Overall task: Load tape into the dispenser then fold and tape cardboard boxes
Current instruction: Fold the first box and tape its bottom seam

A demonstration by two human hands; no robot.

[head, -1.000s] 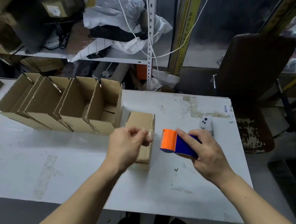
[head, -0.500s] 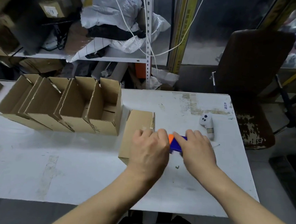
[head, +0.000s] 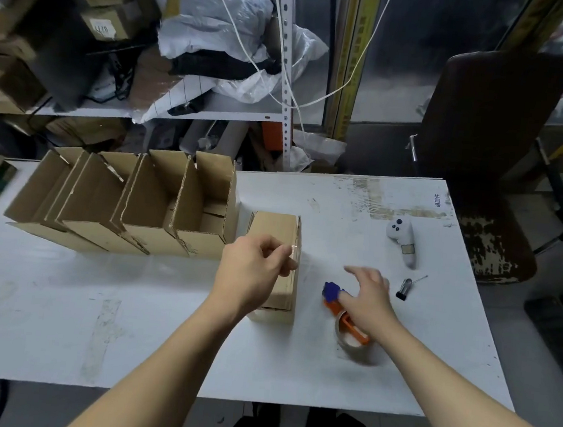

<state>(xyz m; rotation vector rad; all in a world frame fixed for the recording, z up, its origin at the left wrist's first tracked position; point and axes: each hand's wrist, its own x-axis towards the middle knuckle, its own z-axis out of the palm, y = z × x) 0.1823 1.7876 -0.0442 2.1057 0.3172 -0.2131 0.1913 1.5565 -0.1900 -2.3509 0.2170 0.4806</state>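
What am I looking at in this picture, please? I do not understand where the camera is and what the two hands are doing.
There is no machine here. A person wears the camera on the head, so it looks down at their own arms. On the white table stands a row of open cardboard boxes and one closed small box. The left hand pinches what looks like a clear tape end at that box's edge. The right hand rests on the orange and blue tape dispenser, which carries a tape roll. A white controller and a small dark cylinder lie nearby.
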